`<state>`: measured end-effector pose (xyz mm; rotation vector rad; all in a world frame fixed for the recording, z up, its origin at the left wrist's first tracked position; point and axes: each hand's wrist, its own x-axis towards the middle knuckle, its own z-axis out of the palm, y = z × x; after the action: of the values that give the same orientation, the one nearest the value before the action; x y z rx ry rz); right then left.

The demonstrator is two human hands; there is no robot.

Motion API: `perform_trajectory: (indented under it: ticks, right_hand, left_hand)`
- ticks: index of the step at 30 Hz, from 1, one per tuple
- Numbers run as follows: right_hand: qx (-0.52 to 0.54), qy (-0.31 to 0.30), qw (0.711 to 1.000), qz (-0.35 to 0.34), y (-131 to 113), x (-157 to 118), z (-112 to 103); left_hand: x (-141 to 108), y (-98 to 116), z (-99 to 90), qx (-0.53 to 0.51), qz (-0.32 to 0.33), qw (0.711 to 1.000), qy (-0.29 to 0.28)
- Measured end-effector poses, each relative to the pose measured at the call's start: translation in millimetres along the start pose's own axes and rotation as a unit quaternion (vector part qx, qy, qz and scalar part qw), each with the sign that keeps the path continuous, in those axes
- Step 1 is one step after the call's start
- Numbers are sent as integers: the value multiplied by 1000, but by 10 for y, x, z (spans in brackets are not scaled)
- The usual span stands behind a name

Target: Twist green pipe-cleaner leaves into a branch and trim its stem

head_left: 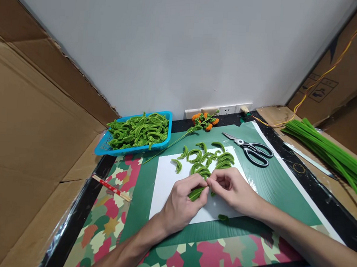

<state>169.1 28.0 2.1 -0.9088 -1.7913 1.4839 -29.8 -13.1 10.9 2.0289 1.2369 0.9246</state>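
Green chenille pieces (pixel 195 194) sit pinched in my left hand (pixel 183 197) above the white sheet (pixel 163 188), toward its near edge; what my right hand (pixel 232 189) grips alongside, I cannot tell.

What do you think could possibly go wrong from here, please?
The right hand might sweep away the stray green piece near the front edge of the white sheet. The left hand could also disturb the loose green pieces lying just beyond it. The blue basket is heaped full, so a knock might spill some of its contents.
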Motion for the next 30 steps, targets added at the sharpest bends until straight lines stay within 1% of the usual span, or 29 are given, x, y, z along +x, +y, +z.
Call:
perform_trajectory:
  ticks: [2, 3, 4, 5, 7, 8, 10, 12, 13, 14, 16, 20, 22, 24, 27, 30]
  right_hand:
    - [33, -9, 999, 24, 9, 8, 12]
    - [36, -9, 999, 30, 14, 10, 15]
    - [29, -5, 999, 32, 18, 11, 16]
    - [13, 3, 1000, 28, 20, 8, 13]
    - [-41, 23, 999, -5, 14, -3, -8]
    - [-73, 35, 996, -31, 8, -12, -26]
    - [-128, 64, 986, -85, -6, -30, -79]
    - [-152, 99, 976, -116, -18, -43, -142]
    - [-152, 117, 974, -121, -21, -45, -173]
    - [-145, 131, 973, -121, -24, -44, -201]
    - [-118, 147, 976, -105, -25, -32, -239]
    - [-39, 147, 987, -58, -15, 7, -252]
    - [-15, 143, 988, -50, -5, 19, -248]
    - [11, 138, 989, -43, 5, 22, -247]
    - [64, 120, 990, -35, 7, 16, -241]
    - [66, 79, 994, -33, -8, 12, -204]
  left_hand:
    - [-12, -21, -1, 76, 92, 993, 2]
    - [-17, -33, 0, 103, 122, 987, 0]
    - [-19, -42, 1, 118, 137, 983, -2]
    - [-18, -49, 1, 120, 138, 983, 1]
    - [-6, -50, 0, 89, 96, 991, 20]
    - [4, -45, -1, 57, 58, 996, 32]
    - [30, -31, -2, -38, -48, 997, 42]
    - [57, -18, 0, -154, -156, 976, 20]
    - [68, -14, 2, -205, -192, 960, 5]
    - [78, -12, 5, -246, -214, 945, -12]
    - [88, -12, 14, -289, -224, 930, -36]
    - [84, -16, 24, -292, -221, 929, -48]
    - [80, -20, 25, -288, -227, 929, -46]
    - [81, -28, 28, -307, -234, 921, -48]
    - [87, -45, 41, -374, -248, 892, -59]
    - [84, -48, 59, -430, -265, 860, -76]
